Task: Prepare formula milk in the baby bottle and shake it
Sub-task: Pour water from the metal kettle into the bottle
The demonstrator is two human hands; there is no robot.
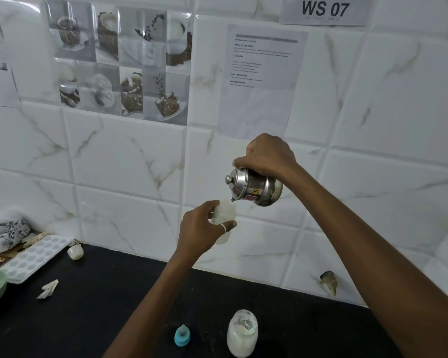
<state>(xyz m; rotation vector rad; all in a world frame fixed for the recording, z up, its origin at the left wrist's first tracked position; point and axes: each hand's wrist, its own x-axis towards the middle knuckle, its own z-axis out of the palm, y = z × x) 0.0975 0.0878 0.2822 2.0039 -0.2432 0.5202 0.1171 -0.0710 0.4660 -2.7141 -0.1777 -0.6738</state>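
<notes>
Black tabletop, nearest edge: clear jar holding white powder, blue teat cap just left of it. Above the tabletop, left hand, ring on one finger, fingers curled round the baby bottle. Bottle translucent, whitish, roughly upright; green print unreadable. Right hand grips the steel pot from above, lid on, tilted, spout at the bottle mouth. Pot sticker reads "3". Behind: white marble-look wall tiles, coffee picture tiles, printed sheet headed "INITIAL SCENE SETUP", "TASK GOAL"; sign "WS 07".
</notes>
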